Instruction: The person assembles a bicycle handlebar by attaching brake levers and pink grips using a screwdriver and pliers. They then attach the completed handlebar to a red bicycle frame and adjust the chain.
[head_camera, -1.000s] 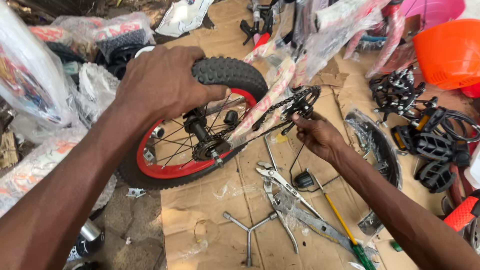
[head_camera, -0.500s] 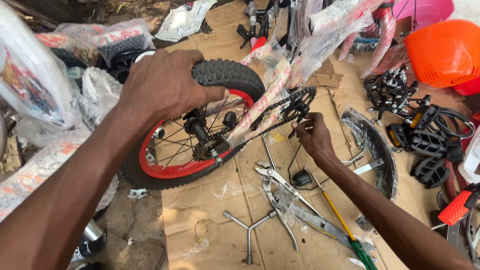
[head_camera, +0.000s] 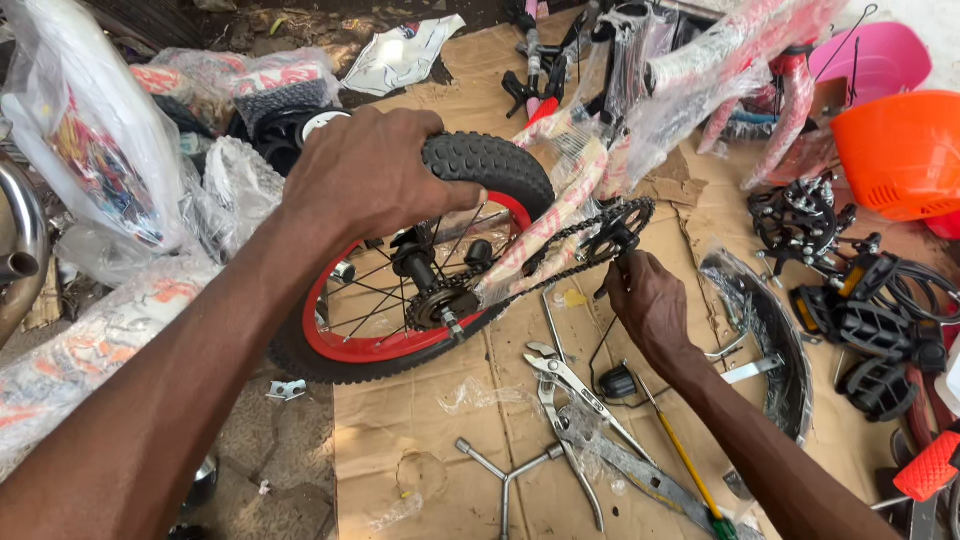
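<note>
My left hand (head_camera: 375, 175) grips the top of a small bicycle wheel (head_camera: 410, 275) with a black knobby tyre and a red rim, holding it upright on the cardboard (head_camera: 440, 450). A plastic-wrapped bike frame (head_camera: 560, 215) runs past the wheel's hub, and a chain loops from the rear sprocket (head_camera: 440, 305) to the black chainring (head_camera: 610, 235). My right hand (head_camera: 650, 305) sits just below the chainring with its fingers closed around the crank there. What exactly the fingers pinch is hidden.
Pliers (head_camera: 560, 385), a three-way wrench (head_camera: 505, 470) and a yellow-shafted screwdriver (head_camera: 685, 465) lie on the cardboard near me. A black mudguard (head_camera: 770, 330), pedals (head_camera: 860, 320), an orange basket (head_camera: 900, 150) and a pink basket (head_camera: 865, 60) are at the right. Wrapped parts (head_camera: 100, 170) pile up at the left.
My right hand has shifted a little down and left under the chainring. My left hand keeps its grip on the tyre, and the wheel has hardly moved.
</note>
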